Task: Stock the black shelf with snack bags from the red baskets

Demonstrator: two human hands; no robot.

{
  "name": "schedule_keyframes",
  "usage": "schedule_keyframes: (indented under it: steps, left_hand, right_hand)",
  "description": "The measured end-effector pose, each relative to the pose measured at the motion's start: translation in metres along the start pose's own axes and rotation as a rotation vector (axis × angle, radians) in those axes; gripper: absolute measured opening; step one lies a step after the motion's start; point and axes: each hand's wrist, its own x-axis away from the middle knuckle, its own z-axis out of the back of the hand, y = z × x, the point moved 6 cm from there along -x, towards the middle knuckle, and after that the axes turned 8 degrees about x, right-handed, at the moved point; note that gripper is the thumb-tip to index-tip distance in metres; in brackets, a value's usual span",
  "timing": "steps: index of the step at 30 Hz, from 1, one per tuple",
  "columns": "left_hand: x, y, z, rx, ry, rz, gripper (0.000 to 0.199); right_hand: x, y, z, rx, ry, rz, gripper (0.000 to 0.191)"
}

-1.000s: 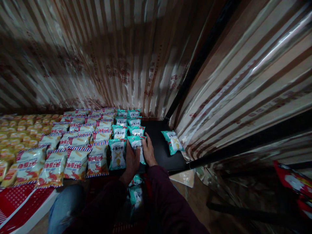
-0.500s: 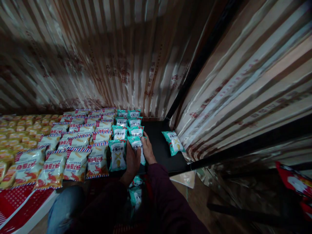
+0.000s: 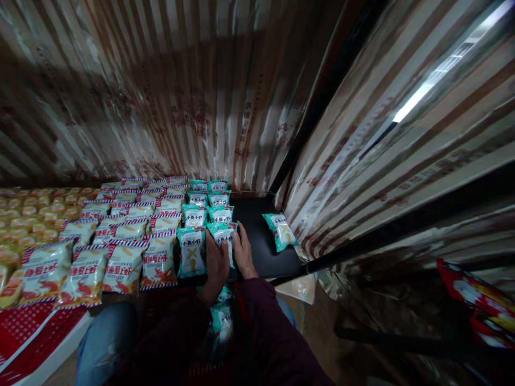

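Note:
Between my two hands is a teal and white snack bag (image 3: 222, 231), at the front of the second teal column on the black shelf (image 3: 257, 230). My left hand (image 3: 217, 262) presses its left side, thumb over the front. My right hand (image 3: 243, 249) cups its right edge, so both hands are closed on the one bag. Touching distance to the left stands another teal snack bag (image 3: 192, 252). Behind these, more teal bags (image 3: 221, 214) lean back in rows. A single teal bag (image 3: 281, 231) lies apart, tilted, at the shelf's right end.
Rows of white snack bags with striped edges (image 3: 159, 260) fill the shelf's left, beside small yellow packs (image 3: 38, 230). Below my arms are more teal bags (image 3: 222, 320). A striped plastic curtain (image 3: 217, 107) and black metal bar (image 3: 386, 214) enclose the corner. Red packets (image 3: 478, 289) are at right.
Both hands stay on the same teal bag, with little visible movement. The view has shifted slightly, and a bright gap now shows in the curtain at upper right.

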Motion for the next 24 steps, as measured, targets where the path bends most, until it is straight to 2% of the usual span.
schedule_keyframes:
  steps: [6, 10, 17, 21, 24]
  left_hand:
    - [0.015, 0.002, 0.005, 0.047, -0.007, -0.004, 0.064]
    - [0.029, 0.001, 0.003, 0.066, -0.071, -0.072, 0.064]
    - [0.046, -0.003, 0.006, 0.094, -0.065, -0.153, 0.059]
    - [0.048, 0.017, 0.021, 0.019, -0.089, -0.32, 0.057]
    - [0.047, 0.032, 0.041, -0.167, -0.121, -0.496, 0.052]
  right_hand:
    - [0.013, 0.003, 0.0, 0.062, 0.021, -0.008, 0.061]
    - [0.019, -0.001, 0.001, 0.096, 0.007, 0.019, 0.061]
    - [0.029, -0.005, 0.001, 0.167, -0.001, 0.025, 0.06]
    - [0.028, -0.006, 0.001, 0.18, -0.015, 0.044, 0.06]
    - [0.031, -0.019, 0.007, 0.207, 0.055, 0.099, 0.061]
